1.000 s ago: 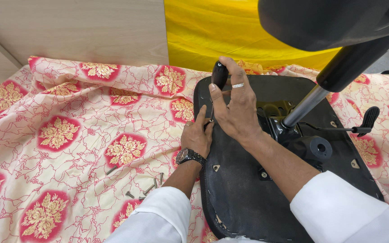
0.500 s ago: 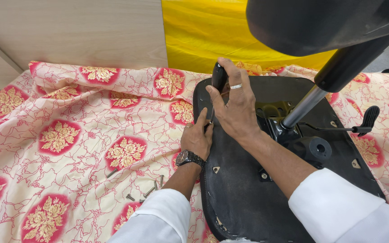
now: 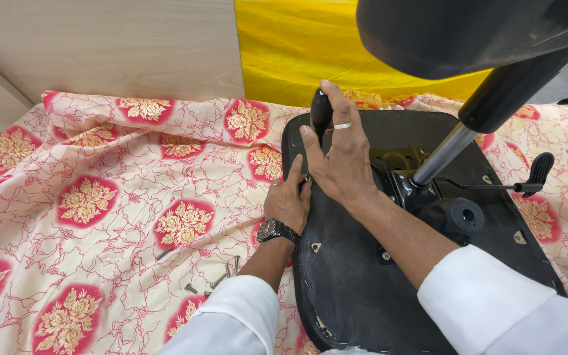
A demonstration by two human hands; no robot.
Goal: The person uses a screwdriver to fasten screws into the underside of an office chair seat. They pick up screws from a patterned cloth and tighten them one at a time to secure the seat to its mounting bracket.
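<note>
White sleeves come in at the near edge, one on each arm. Just outside the left sleeve, on the cloth (image 3: 100, 197), a few loose screws (image 3: 221, 279) lie scattered, well short of the left fingers.

The left hand (image 3: 288, 200) wears a watch (image 3: 276, 230) at the wrist and rests at the seat's left rim. Its fingers are drawn together, the tips meeting at a small fitting (image 3: 307, 178) on the rim, though I cannot tell whether they pinch it or only press on it, since the right hand partly covers them.

The right hand (image 3: 340, 158) lies flat on the black seat (image 3: 350, 289), which sits underside up on the cloth. Its fingers are spread and stretched forward, a ring on one of them, and it grips nothing. The longest fingertips touch a black knob (image 3: 320, 108) at the seat's far left corner.

To the right of the right fingers, near them, the metal mechanism (image 3: 422, 190) is fixed to the seat, with a shiny column (image 3: 443, 154) rising from it and a lever (image 3: 527, 184) reaching out further right.

Beyond the fingertips hang a yellow sheet (image 3: 284, 59) and a pale wooden panel (image 3: 100, 46).
</note>
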